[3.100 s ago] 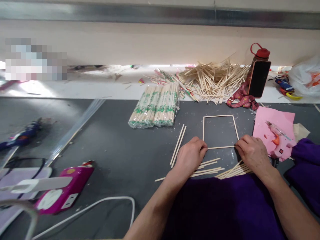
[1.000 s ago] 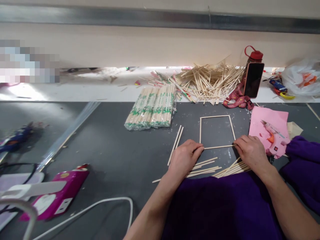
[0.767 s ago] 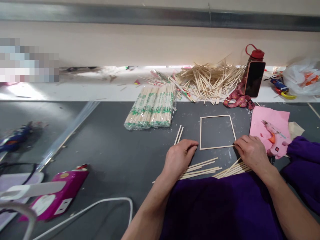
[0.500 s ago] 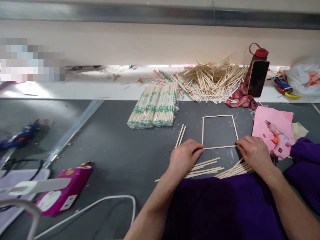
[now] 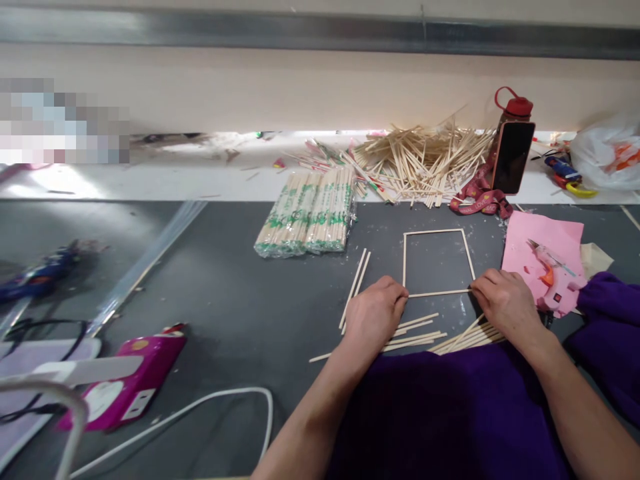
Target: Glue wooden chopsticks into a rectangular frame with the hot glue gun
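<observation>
Four-sided and flat on the grey table, a frame of thin wooden sticks (image 5: 434, 232) lies in front of me. My left hand (image 5: 376, 310) is closed, thumb and fingers pinching the frame's near left corner. At the near right corner, my right hand (image 5: 505, 301) pinches the other end of the near stick (image 5: 440, 293); the fingertips partly cover that corner. Loose sticks (image 5: 415, 341) lie between my hands and my body, some hidden under the left hand. Two more sticks (image 5: 356, 290) lie left of the frame.
Wrapped stick bundles (image 5: 307, 213) lie beyond my left hand, with a heap of loose sticks (image 5: 430, 157) behind. A phone (image 5: 513, 158) leans on a red-capped bottle (image 5: 517, 107). To the right, a pink glue gun (image 5: 555, 293) rests on pink paper. A magenta power strip (image 5: 135, 380) is left.
My left hand has shifted slightly at its corner, uncovering more of the two sticks beside it. Both hands stay at the frame's near corners; the whole view has moved a little.
</observation>
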### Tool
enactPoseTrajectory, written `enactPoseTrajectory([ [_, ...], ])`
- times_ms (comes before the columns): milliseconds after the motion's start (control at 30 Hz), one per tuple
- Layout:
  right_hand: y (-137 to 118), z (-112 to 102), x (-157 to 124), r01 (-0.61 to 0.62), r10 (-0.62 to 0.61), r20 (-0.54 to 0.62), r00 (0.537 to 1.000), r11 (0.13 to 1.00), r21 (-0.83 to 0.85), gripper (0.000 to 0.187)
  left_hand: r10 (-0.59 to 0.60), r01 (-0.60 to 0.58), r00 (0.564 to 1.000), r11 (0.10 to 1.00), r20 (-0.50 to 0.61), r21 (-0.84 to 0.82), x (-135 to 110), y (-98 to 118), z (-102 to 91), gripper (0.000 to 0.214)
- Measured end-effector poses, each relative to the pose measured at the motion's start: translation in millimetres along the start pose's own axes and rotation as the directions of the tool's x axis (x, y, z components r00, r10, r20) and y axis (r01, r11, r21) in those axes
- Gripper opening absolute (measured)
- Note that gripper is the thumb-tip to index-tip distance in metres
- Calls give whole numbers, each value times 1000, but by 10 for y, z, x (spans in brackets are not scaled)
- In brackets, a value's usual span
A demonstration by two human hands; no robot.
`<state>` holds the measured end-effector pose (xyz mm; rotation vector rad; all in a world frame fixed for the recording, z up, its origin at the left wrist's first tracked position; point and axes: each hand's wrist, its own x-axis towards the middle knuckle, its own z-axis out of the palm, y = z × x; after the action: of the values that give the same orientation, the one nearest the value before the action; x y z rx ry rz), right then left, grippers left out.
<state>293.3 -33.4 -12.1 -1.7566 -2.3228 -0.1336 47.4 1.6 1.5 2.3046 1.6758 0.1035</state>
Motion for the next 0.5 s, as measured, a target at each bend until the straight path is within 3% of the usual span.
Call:
enactPoseTrajectory([
  [267,4,9,9,-23,23,58,998,1000,0,16,-4,1,1000,993,30,116,8,87,-34,28],
  [500,31,22,5,-19,18,57,998,1000,24,15,4,-9,999,996,-50,-88,-4,-19,41,19],
])
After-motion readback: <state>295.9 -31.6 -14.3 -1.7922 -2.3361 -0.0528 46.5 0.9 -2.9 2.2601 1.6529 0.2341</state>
